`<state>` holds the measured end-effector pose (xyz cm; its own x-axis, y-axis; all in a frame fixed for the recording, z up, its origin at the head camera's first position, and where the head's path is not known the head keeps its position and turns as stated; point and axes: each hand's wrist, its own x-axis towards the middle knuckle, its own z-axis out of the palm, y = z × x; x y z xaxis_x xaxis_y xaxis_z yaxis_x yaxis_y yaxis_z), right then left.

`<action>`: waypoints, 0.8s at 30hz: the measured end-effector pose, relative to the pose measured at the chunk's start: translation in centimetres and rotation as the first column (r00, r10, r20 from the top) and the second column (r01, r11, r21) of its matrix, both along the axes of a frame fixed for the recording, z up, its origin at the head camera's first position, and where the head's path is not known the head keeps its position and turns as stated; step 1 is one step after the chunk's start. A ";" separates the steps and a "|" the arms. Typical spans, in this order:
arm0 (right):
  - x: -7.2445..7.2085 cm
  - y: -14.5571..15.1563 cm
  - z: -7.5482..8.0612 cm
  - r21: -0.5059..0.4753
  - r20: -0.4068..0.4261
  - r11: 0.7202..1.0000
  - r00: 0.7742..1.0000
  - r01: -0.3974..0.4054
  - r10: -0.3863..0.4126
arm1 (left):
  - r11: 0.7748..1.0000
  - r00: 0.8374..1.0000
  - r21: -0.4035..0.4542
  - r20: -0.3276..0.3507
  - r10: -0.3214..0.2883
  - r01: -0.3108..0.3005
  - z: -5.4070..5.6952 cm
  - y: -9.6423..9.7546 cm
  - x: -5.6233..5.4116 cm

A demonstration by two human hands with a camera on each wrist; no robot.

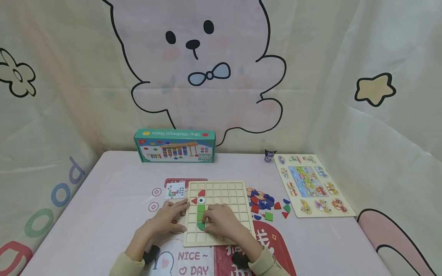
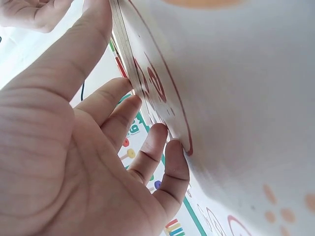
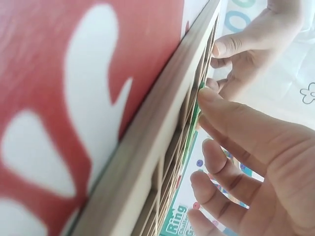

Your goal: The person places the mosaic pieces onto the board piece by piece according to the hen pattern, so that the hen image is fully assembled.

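Note:
A wooden grid board (image 1: 228, 191) lies on the table. My left hand (image 1: 168, 218) rests at its left edge, thumb and fingertips against the rim, fingers loosely bent in the left wrist view. Over the board's lower middle, my right hand (image 1: 222, 220) pinches a green rounded piece (image 1: 200, 226) between thumb and forefinger, at the grid's surface. Above that piece sit green squares (image 1: 201, 208), a white square with an eye (image 1: 202, 200), a red triangle (image 1: 194, 201) and a red rounded piece (image 1: 202, 193). In the right wrist view the green piece (image 3: 201, 89) shows partly behind the thumb.
Loose red, green and blue pieces (image 1: 268, 216) lie right of the board. A pattern card (image 1: 175, 190) lies at its upper left. Behind stand a game box (image 1: 175, 147) and a small dark figurine (image 1: 269, 155); a picture puzzle board (image 1: 314, 186) lies at the right.

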<state>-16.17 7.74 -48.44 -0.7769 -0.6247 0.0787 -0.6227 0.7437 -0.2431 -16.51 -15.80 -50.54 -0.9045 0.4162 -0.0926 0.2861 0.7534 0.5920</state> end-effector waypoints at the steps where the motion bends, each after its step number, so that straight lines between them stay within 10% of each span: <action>1: 0.0 0.1 0.0 -0.002 0.000 1.000 1.000 0.004 -0.004 | 1.000 1.000 -0.001 0.001 0.003 -0.003 0.0 0.0 0.0; 24: -1.3 7.7 0.4 -0.105 0.004 0.977 0.983 0.183 -0.184 | 1.000 1.000 -0.010 -0.016 -0.006 0.006 0.2 0.3 0.0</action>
